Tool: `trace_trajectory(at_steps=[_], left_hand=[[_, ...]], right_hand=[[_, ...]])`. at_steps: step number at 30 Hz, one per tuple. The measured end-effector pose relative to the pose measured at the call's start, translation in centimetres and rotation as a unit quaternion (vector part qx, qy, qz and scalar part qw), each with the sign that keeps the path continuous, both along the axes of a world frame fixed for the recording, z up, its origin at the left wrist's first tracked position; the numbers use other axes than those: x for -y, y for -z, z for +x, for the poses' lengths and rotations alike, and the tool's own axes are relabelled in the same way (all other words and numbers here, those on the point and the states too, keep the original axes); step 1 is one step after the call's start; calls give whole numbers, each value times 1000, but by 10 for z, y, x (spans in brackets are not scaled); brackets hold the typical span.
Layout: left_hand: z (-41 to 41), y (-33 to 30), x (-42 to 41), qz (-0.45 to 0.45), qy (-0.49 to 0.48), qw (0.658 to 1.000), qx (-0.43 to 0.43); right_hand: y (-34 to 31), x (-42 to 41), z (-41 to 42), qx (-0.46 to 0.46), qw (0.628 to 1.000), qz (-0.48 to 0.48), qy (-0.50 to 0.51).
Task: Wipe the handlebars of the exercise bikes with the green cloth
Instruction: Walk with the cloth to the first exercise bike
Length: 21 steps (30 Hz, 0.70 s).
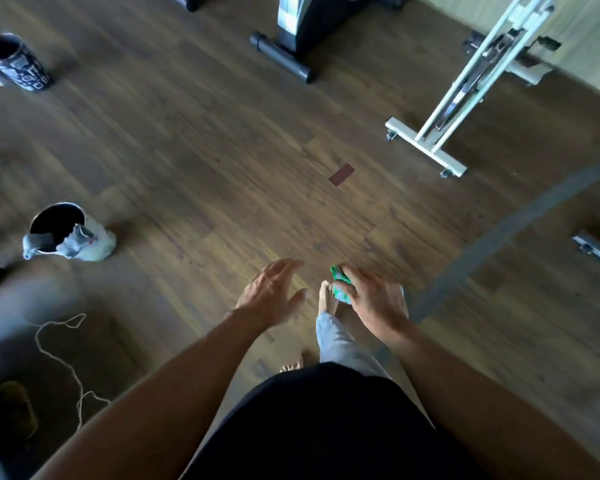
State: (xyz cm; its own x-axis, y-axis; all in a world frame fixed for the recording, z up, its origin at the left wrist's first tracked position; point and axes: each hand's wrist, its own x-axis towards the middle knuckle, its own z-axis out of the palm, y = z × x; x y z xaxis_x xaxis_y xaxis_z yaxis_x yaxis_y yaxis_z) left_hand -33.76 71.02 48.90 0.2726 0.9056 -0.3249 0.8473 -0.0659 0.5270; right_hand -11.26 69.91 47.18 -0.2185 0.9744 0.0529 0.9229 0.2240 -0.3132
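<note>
My right hand (371, 296) grips the crumpled green cloth (340, 284) in front of my body, over the wooden floor. My left hand (272, 289) hovers beside it with fingers spread and holds nothing. Ahead stand two exercise bikes: a dark one (291, 32) at top centre and a white-framed one (465, 84) at top right. Only their bases and lower frames show; no handlebars are in view.
A white bucket (73, 233) with grey rags stands at the left, and a dark patterned container (18, 62) at top left. A string (59, 355) lies on the floor at lower left. A grey curved line (499, 233) and a red tape mark (342, 173) cross the floor. Another frame foot (598, 249) juts in at right.
</note>
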Motion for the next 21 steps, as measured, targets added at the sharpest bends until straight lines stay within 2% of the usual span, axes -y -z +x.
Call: trace_trajectory(at_steps=[4, 9, 12, 15, 21], left_hand=[[5, 7, -69, -25, -16, 999, -11], [26, -5, -157, -29, -54, 998, -2], [42, -10, -210, -21, -65, 998, 2], [52, -11, -253, -57, -62, 996, 0], [60, 1, -361, -80, -49, 996, 1]], right_hand=[[5, -80, 9, 4, 1000, -20, -4], [4, -175, 27, 1, 997, 67, -40], [5, -229, 44, -23, 997, 46, -53], [5, -273, 56, -18, 995, 75, -63], [14, -371, 62, -22, 997, 69, -16]])
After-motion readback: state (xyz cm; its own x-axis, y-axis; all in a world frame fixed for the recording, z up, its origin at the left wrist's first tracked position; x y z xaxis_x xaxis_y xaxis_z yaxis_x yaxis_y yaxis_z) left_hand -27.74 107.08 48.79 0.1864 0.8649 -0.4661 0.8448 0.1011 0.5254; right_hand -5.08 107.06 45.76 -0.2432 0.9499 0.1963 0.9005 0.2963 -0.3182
